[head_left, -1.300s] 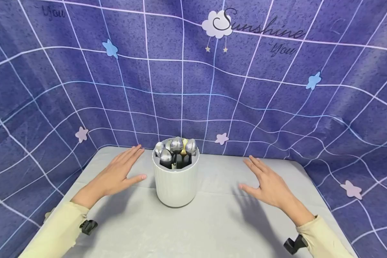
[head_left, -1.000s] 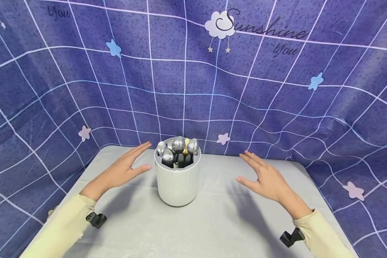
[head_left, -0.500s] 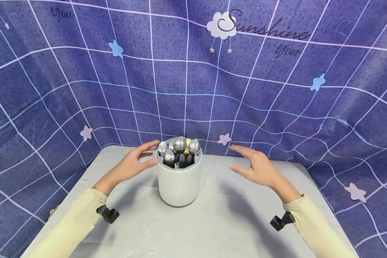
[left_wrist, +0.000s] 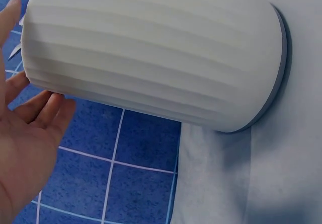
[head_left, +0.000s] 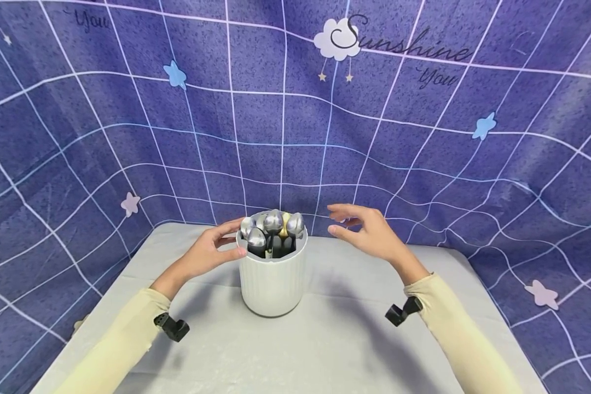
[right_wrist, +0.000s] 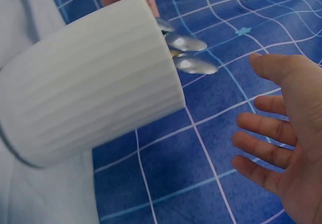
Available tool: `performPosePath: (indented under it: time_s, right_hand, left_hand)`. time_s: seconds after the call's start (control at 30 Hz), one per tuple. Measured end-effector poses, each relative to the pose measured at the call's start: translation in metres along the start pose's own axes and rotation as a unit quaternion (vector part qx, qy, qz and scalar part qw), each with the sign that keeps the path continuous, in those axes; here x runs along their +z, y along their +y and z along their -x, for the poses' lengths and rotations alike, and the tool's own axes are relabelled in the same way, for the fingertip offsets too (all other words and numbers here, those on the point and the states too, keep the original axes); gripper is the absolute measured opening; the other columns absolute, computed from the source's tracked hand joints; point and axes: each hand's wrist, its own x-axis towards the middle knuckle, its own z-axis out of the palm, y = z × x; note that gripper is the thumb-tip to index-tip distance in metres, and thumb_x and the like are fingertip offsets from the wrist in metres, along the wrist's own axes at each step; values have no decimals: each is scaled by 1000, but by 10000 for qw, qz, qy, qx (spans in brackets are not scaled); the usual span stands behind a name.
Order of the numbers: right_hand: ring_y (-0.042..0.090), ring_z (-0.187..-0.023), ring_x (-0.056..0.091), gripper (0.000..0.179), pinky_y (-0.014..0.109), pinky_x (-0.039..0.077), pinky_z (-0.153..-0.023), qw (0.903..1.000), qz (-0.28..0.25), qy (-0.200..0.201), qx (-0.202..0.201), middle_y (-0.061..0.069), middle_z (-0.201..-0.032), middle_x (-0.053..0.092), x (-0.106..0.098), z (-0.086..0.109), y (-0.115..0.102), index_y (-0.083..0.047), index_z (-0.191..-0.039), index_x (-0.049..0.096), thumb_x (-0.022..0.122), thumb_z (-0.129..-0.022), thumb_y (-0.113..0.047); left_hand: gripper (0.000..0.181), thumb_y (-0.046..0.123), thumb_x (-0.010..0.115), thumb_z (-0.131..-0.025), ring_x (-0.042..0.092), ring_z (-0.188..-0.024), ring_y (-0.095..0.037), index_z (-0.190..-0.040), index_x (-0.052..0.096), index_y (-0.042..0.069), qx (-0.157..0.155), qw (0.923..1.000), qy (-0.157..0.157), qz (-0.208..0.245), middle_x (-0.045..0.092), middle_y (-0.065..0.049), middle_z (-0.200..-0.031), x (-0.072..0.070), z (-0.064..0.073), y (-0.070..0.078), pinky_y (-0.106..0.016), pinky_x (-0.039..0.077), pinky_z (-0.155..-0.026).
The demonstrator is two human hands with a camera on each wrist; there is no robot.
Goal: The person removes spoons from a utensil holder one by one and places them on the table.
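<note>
A white ribbed utensil holder stands upright on the grey cloth. Several spoons poke out of its top, bowls up; most are silver, one is gold. My left hand is at the holder's upper left side, thumb tip at the front of the rim and fingers toward the back. In the left wrist view its fingertips lie right against the ribbed wall, loosely bent. My right hand hovers right of the spoons, fingers relaxed and holding nothing; the right wrist view shows a gap between it and the spoons.
A grey cloth covers the table. Behind it and along both sides hangs a blue-purple curtain with a white grid, stars and a cloud. A black wrist device sits on the left sleeve, another on the right.
Both hands have moved inward toward the holder. The left has come up to its rim, and the right has moved left and farther in, its fingers bending slightly. The holder has stayed put.
</note>
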Motion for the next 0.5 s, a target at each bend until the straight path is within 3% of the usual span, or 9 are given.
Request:
performPosePath:
  time_s: [0.17,0.37,0.5]
  right_hand:
    - [23,-105,71,36,41,63,-88,9993,-369,31,-62,8,-117,75,9,-15,-5,-9,-127,72,77,-93,-21]
    - [17,-100,71,35,34,62,-86,9967,-776,126,186,5,-111,77,17,-27,-10,-10,-124,74,79,-91,-20]
    - [18,-100,71,35,33,61,-87,9933,-1079,133,380,7,-109,77,23,-32,-10,-9,-124,74,80,-90,-19]
  left_hand:
    - [69,3,79,-87,50,-133,-10,-148,49,-3,-103,9999,2,27,48,-19,-154,1,0,-2,-21,48,-109]
    - [71,6,79,-88,53,-132,-15,-151,46,-1,-221,9998,18,-15,54,-20,-148,1,-2,-3,-29,49,-111]
    - [72,7,80,-88,52,-133,-20,-150,46,-2,-342,9994,71,-27,54,-20,-148,0,-1,-2,-40,47,-113]
